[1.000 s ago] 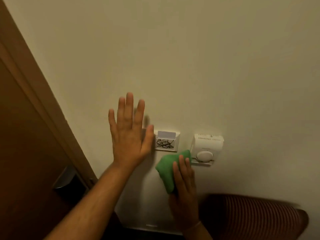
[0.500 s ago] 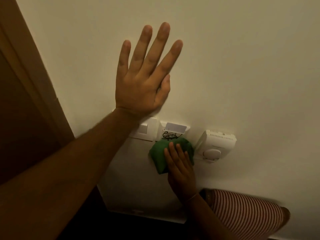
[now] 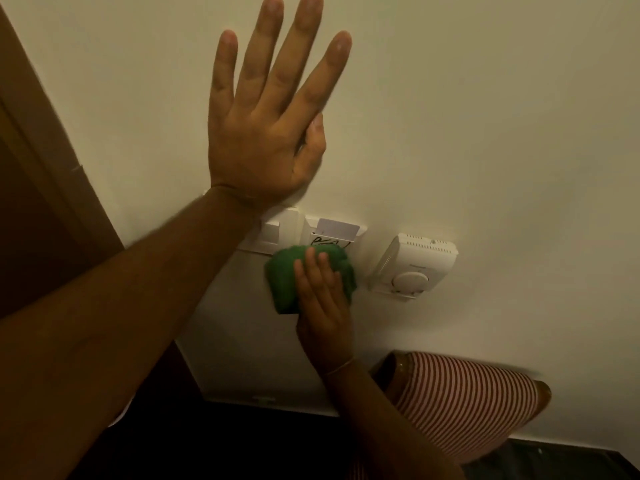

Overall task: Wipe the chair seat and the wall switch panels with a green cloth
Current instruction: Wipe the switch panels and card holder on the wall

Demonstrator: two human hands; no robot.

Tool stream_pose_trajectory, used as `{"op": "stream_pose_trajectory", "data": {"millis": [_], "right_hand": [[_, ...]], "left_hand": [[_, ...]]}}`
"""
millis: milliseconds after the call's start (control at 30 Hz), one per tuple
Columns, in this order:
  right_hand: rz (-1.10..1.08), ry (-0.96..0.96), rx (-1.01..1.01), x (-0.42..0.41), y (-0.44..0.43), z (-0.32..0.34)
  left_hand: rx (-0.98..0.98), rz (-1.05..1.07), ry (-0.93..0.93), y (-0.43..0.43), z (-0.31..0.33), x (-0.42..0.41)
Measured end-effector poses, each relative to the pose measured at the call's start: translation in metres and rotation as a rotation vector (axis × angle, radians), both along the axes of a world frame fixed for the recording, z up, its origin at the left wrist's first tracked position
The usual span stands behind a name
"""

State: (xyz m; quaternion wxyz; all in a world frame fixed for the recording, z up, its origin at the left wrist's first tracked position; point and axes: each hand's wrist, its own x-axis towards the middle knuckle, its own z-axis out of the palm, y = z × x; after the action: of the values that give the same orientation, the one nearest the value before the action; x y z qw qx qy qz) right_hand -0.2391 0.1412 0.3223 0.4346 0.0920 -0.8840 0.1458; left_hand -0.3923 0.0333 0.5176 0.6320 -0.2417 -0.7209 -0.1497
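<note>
Wiping the wall switch panels

My right hand (image 3: 323, 306) presses the bunched green cloth (image 3: 289, 278) against the lower edge of the card-holder panel (image 3: 334, 233); my left hand (image 3: 266, 133) lies flat, fingers spread, on the wall (image 3: 485, 116) above the switch panel (image 3: 277, 232). The striped chair seat (image 3: 464, 403) sits below right.

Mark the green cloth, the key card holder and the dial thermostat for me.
green cloth (image 3: 281, 278): head view, bare left part beside the fingers.
key card holder (image 3: 360, 233): head view, its right rim.
dial thermostat (image 3: 420, 259): head view, front face above the dial.
</note>
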Motion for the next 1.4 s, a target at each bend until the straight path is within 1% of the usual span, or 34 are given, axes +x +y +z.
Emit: {"op": "stream_pose_trajectory", "data": {"millis": [67,133,267,367,500,567,700,800,933,1000,1067,1167,1267,1333,1400], "right_hand": [[0.027,-0.017,0.08,-0.003,0.0,0.001],[0.011,-0.013,0.094,0.002,0.011,0.0],[-0.08,0.035,-0.072,0.017,0.029,-0.005],[-0.054,0.033,-0.127,0.008,0.007,-0.002],[0.071,-0.055,-0.002,-0.011,-0.022,0.006],[0.065,-0.054,0.02,-0.01,-0.018,0.006],[-0.044,0.067,-0.104,0.009,0.011,0.0],[-0.062,0.09,-0.18,0.006,0.005,0.003],[0.013,0.032,-0.108,-0.011,-0.024,0.01],[0.033,0.013,-0.073,-0.011,-0.022,0.01],[-0.005,0.041,-0.063,-0.005,-0.009,0.01],[-0.104,0.126,-0.168,0.005,0.001,0.007],[-0.12,0.154,-0.25,-0.006,-0.016,0.01],[-0.08,0.126,-0.213,-0.016,-0.033,0.016],[-0.019,0.085,-0.131,-0.02,-0.036,0.018]], "left_hand": [[0.004,-0.002,0.002,0.0,-0.001,-0.001],[0.006,-0.008,0.003,0.0,-0.001,-0.001],[-0.004,0.003,0.011,-0.002,-0.001,-0.002],[0.006,0.002,0.01,0.001,-0.006,-0.002],[0.006,0.008,0.016,0.002,-0.011,-0.004],[0.017,0.004,0.012,0.0,-0.01,-0.006],[0.007,0.012,0.012,-0.001,-0.011,-0.004],[0.008,0.01,0.027,0.001,-0.011,-0.004],[0.028,0.01,0.039,0.001,-0.012,-0.008],[0.026,0.011,0.042,0.001,-0.013,-0.01],[0.02,0.007,0.042,0.0,-0.012,-0.01],[-0.001,0.001,0.026,-0.002,-0.011,-0.007],[-0.023,-0.012,0.015,-0.001,-0.01,-0.006],[-0.016,-0.019,0.013,0.0,-0.009,-0.005],[-0.017,-0.028,0.011,-0.001,-0.008,-0.006]]}}
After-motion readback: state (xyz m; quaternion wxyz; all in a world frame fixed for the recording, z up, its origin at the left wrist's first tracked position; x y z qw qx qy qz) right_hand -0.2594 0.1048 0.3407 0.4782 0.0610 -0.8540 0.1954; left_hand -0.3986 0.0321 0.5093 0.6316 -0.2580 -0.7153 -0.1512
